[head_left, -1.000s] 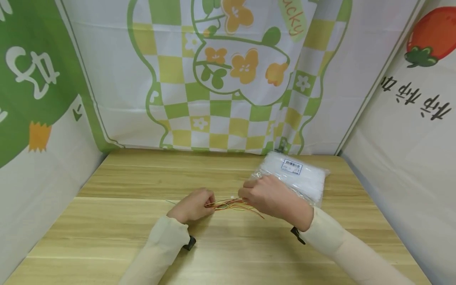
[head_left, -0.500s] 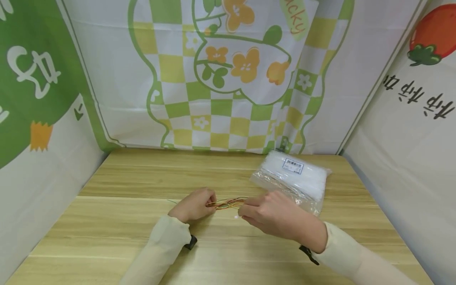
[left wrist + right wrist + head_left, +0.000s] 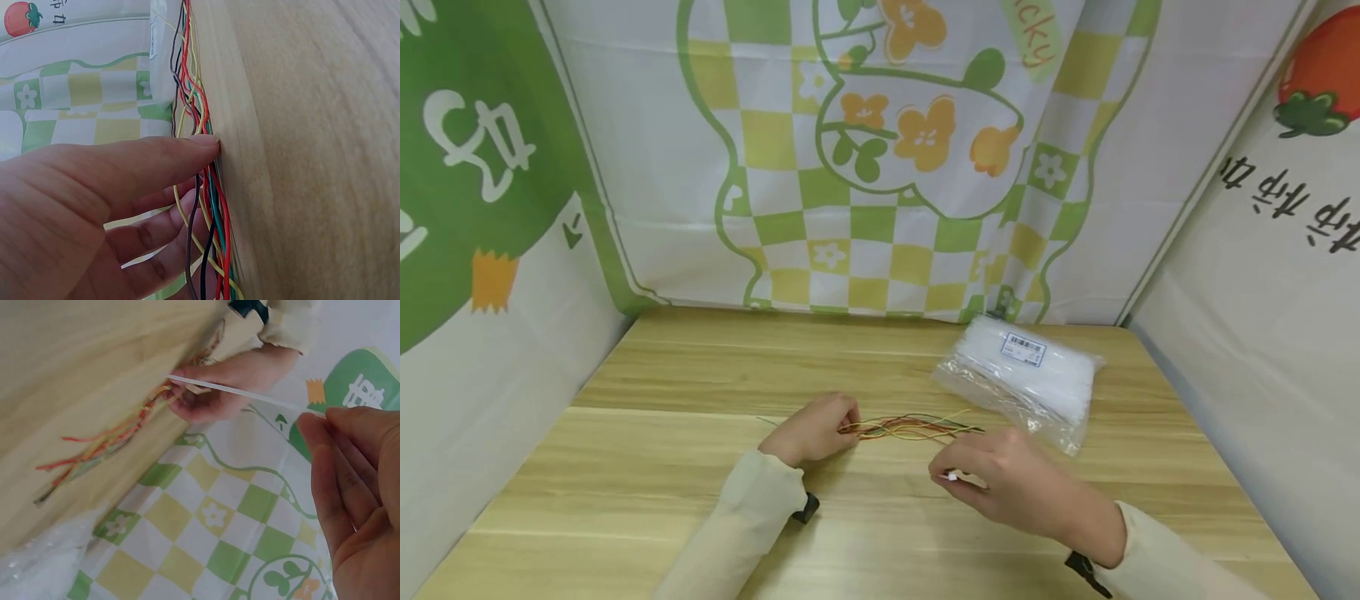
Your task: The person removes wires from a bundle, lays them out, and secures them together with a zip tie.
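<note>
A bundle of thin red, yellow, green and black wires (image 3: 910,427) lies across the middle of the table. My left hand (image 3: 816,427) pinches it near its left part; in the left wrist view the thumb (image 3: 156,156) presses on the wires, the other fingers behind them. To the right and nearer the front, my right hand (image 3: 1018,479) pinches a thin white cable tie (image 3: 250,395) between thumb and fingertips. In the right wrist view the tie stretches across to the left hand; whether it touches the wires I cannot tell. A small white end shows at the right fingertips in the head view.
Behind the right hand lies a clear plastic bag (image 3: 1022,367) of white contents with a barcode label. The wooden table (image 3: 625,467) is bounded by printed cloth walls at the back (image 3: 880,275) and both sides.
My right hand has moved away from the wires, to the right and toward the front, with the cable tie between its fingers. The left hand keeps its grip on the wires.
</note>
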The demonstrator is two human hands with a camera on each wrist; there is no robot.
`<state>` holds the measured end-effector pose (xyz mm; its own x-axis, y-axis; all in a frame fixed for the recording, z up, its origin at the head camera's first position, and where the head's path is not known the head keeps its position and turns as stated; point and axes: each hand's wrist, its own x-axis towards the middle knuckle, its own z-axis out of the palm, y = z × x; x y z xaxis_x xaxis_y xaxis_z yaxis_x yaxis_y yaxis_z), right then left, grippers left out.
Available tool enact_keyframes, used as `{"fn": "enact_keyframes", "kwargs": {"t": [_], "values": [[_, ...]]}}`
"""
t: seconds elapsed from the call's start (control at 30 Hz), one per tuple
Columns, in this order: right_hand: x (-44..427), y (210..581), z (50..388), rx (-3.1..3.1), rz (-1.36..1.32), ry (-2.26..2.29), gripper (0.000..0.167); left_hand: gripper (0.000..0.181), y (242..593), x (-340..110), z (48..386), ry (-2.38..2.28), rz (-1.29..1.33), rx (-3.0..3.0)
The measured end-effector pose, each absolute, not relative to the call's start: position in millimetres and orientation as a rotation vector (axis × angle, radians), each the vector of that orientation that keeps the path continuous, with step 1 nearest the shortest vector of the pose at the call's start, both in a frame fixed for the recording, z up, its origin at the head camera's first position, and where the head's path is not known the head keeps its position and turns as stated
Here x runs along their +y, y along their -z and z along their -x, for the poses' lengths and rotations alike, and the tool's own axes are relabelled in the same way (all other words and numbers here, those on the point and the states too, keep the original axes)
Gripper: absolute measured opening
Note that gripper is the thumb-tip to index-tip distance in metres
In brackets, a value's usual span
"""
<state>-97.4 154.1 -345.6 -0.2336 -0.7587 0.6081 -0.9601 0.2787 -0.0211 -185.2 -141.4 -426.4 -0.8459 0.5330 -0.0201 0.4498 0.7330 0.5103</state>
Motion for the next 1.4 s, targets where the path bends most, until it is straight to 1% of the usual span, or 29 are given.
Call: {"fn": "enact_keyframes", "kwargs": {"t": [0.13,0.53,1.1,1.4], "values": [[155,358,96,-2.061,-1.546,-0.565,0.037,0.014,426,-142,186,-0.757,-0.800,2.775],[149,389,103,-2.210,-1.489,-0.570,0.025,0.015,427,-141,185,-0.757,-0.827,2.773],[141,409,114,-2.375,-1.457,-0.606,0.013,0.015,428,-142,184,-0.761,-0.794,2.760],[134,415,122,-2.442,-1.444,-0.609,0.011,0.015,428,-141,185,-0.762,-0.780,2.759]]}}
